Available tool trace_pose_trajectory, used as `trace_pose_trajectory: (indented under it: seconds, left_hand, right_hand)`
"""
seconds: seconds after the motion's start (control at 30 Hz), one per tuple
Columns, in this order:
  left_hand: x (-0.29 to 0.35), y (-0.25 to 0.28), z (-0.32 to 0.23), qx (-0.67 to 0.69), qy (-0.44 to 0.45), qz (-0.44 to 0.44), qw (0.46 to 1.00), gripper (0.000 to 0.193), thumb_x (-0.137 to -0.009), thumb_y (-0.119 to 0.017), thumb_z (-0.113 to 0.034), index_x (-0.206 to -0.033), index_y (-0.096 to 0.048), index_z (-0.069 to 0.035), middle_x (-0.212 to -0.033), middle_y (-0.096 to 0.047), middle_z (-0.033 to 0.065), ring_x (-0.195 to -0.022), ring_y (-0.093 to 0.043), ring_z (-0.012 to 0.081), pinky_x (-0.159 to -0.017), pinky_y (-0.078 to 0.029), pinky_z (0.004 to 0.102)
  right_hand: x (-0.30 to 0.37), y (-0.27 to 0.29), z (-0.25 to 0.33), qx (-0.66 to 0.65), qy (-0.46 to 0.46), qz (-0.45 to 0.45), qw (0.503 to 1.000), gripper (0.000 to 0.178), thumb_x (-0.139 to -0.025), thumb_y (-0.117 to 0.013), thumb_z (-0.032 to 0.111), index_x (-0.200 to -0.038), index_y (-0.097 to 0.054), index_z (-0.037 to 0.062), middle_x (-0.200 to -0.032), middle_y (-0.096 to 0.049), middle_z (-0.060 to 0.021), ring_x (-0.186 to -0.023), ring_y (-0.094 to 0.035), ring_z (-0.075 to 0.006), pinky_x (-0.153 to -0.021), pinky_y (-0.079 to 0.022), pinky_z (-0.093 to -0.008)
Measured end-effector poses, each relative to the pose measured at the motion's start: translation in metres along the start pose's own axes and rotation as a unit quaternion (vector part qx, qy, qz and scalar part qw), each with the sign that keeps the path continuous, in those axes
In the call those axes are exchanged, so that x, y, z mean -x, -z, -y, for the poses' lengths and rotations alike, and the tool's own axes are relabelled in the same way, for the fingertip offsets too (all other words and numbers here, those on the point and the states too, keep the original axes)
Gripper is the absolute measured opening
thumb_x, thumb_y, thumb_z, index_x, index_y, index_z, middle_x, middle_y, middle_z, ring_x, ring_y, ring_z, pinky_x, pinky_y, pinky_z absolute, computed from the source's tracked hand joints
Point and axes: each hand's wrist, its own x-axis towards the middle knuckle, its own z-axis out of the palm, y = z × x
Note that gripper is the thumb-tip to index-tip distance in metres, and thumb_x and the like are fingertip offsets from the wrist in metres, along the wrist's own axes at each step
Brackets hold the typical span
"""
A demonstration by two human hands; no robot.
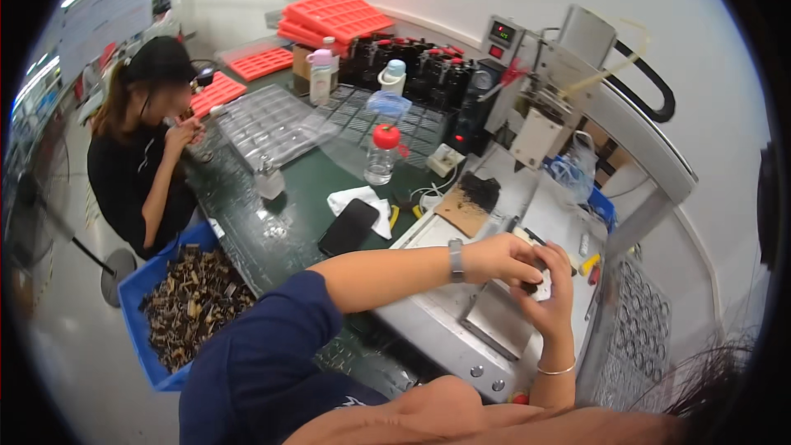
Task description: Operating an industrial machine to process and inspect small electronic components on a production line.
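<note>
My left hand [504, 257] and my right hand [554, 290] meet over a grey metal machine bed [445, 313]. Together they hold a small black-and-white part [535, 280] pinched between the fingers. A silver watch sits on my left wrist and a thin bangle on my right wrist. Just below the hands lies a flat metal plate [498, 320]. The part's shape is mostly hidden by my fingers.
A machine head [540, 103] with a control box stands behind. On the green table [309, 185] are a black phone [348, 227], a white cloth [362, 198], a red-capped bottle [382, 152], clear trays [268, 124] and red trays [334, 12]. A blue bin [140, 313] holds several dark parts. Another person [140, 148] sits at left.
</note>
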Motion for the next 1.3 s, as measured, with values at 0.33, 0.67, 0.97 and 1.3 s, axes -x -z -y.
trace_pose_trajectory:
  seconds: [0.33,0.67,0.97,1.3]
  left_hand:
    - [0.016,0.001,-0.006,0.092,0.049,0.0,0.995,0.025,-0.089,-0.067,-0.015,-0.109,-0.062,0.0,-0.101,-0.066,0.0082,-0.091,-0.065,0.0148,-0.08,-0.055,0.0277]
    - [0.02,0.001,-0.01,0.093,0.057,0.018,0.994,0.029,-0.09,-0.067,-0.016,-0.114,-0.061,-0.002,-0.104,-0.067,0.0089,-0.095,-0.065,0.0152,-0.081,-0.054,0.0265]
    - [0.014,0.005,-0.005,0.012,0.045,-0.052,0.998,0.031,-0.086,-0.071,-0.015,-0.112,-0.059,-0.001,-0.095,-0.067,0.0062,-0.084,-0.067,0.0142,-0.07,-0.055,0.0254]
    - [0.015,-0.001,-0.007,-0.007,-0.004,-0.062,0.998,0.069,-0.081,-0.074,-0.007,-0.137,-0.037,0.001,-0.087,-0.065,0.0057,-0.078,-0.064,0.0117,-0.062,-0.051,0.0246]
  right_hand:
    - [-0.012,-0.009,0.012,-0.061,0.015,-0.004,0.998,0.052,-0.057,-0.079,0.016,-0.106,-0.065,0.004,-0.109,-0.064,-0.0109,-0.118,-0.053,-0.0343,-0.1,-0.043,-0.0444]
    - [-0.012,-0.013,0.015,-0.054,0.016,0.013,0.998,0.051,-0.059,-0.08,0.014,-0.107,-0.064,0.0038,-0.112,-0.063,-0.0112,-0.117,-0.053,-0.0341,-0.098,-0.043,-0.043]
    - [-0.007,-0.014,0.022,-0.08,-0.036,-0.006,0.996,0.067,-0.059,-0.081,0.01,-0.12,-0.057,0.0022,-0.114,-0.062,-0.0153,-0.114,-0.056,-0.0321,-0.098,-0.044,-0.0396]
    - [-0.01,-0.012,0.012,0.01,0.069,-0.005,0.998,0.062,-0.057,-0.082,0.009,-0.114,-0.06,0.0038,-0.112,-0.064,-0.0135,-0.106,-0.061,-0.033,-0.097,-0.045,-0.0426]
